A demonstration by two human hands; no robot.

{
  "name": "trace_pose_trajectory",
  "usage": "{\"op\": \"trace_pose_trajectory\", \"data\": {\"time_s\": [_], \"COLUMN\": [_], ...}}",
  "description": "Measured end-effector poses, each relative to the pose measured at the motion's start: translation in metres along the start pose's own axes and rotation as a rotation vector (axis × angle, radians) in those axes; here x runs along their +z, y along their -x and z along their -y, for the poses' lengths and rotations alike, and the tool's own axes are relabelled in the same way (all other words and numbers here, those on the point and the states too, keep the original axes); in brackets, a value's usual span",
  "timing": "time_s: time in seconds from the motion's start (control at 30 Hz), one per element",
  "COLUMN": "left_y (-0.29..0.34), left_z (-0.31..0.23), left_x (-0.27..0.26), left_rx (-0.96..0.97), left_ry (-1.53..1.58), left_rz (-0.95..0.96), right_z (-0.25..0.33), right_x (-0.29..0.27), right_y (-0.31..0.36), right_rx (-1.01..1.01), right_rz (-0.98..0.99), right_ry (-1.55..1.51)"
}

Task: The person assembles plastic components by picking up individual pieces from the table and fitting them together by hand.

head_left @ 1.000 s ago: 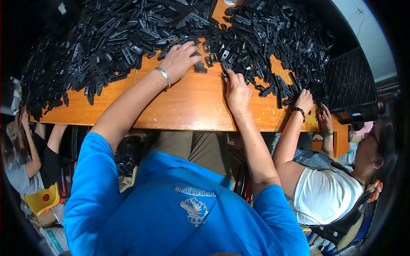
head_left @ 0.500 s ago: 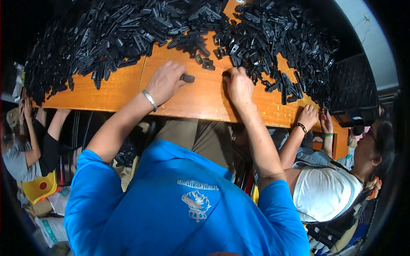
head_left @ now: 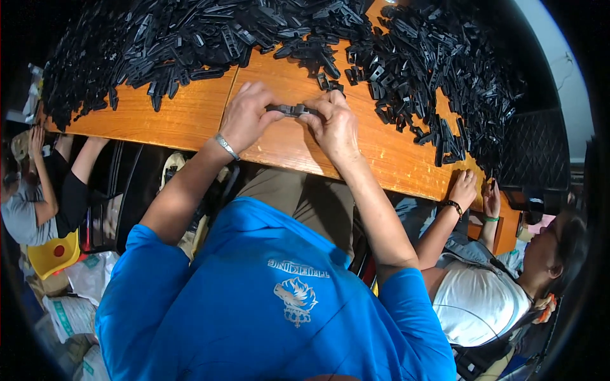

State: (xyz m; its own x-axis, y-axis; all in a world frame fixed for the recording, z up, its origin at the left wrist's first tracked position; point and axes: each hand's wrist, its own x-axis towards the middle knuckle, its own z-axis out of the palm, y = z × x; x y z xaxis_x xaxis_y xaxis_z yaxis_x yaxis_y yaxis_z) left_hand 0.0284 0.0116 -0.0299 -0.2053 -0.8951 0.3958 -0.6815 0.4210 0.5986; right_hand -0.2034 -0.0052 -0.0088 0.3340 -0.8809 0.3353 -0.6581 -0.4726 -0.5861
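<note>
Over the wooden table, my two hands meet at small black plastic parts. My left hand, with a silver bracelet at the wrist, is closed on one end between thumb and fingers. The fingers of my right hand pinch the other end, so the parts touch or join between them. I cannot tell where one part stops and the other starts. Just beyond my right fingers lie a few loose black plastic pieces.
A large heap of long black plastic parts covers the table's far left. Another heap of smaller black pieces spreads on the right. At the right edge a co-worker's hand rests by the heap; another person sits far left. A black crate stands right.
My right hand has moved left from beside the right heap to meet my left hand. The black pieces in the two hands now touch. The view has shifted slightly.
</note>
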Motion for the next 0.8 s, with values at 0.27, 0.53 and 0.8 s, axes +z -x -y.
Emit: {"op": "trace_pose_trajectory", "data": {"time_s": [0.27, 0.53, 0.8], "left_y": [-0.004, 0.019, -0.039], "left_z": [0.005, 0.015, -0.011], "left_x": [0.001, -0.125, -0.078], "left_rx": [-0.001, -0.238, -0.002], "left_ry": [0.036, -0.314, -0.254], "left_rz": [0.007, 0.513, 0.107], "right_z": [-0.009, 0.025, -0.015], "right_x": [0.009, 0.033, 0.002], "right_y": [-0.026, -0.023, -0.051], "right_rx": [-0.191, -0.231, 0.019], "right_rz": [0.048, 0.235, -0.108], "right_ry": [-0.091, -0.137, 0.371]}}
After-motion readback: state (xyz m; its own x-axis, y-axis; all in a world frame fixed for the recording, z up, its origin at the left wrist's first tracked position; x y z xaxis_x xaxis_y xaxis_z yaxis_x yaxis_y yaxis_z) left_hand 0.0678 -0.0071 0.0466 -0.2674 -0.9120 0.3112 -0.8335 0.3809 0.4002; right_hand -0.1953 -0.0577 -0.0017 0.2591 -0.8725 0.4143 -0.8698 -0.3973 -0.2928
